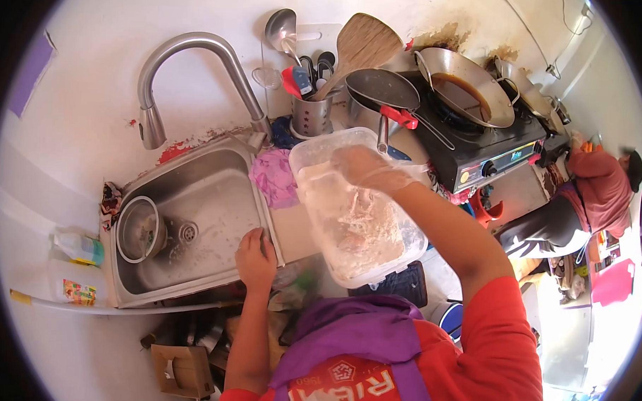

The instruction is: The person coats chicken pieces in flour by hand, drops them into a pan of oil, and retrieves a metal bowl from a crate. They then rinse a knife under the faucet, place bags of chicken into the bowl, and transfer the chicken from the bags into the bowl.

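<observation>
A clear plastic tub (357, 271) stands on the counter right of the sink, with white flour and coated pieces (362, 227) in it. Over the tub's far part is my right hand (368, 168), in what looks like a thin clear glove; its fingertips are blurred against the flour, and anything in them cannot be made out. My left hand (256, 260) rests on the sink's near right rim, fingers apart, holding nothing. A pink cloth (275, 178) lies between the sink (212, 273) and the tub.
A strainer bowl (140, 229) sits in the sink under a curved faucet (192, 40). Behind the tub are a utensil holder (311, 117) and a pan (383, 88). A stove (478, 160) carries a wok of brown liquid (459, 96). Another person (597, 185) is at the right.
</observation>
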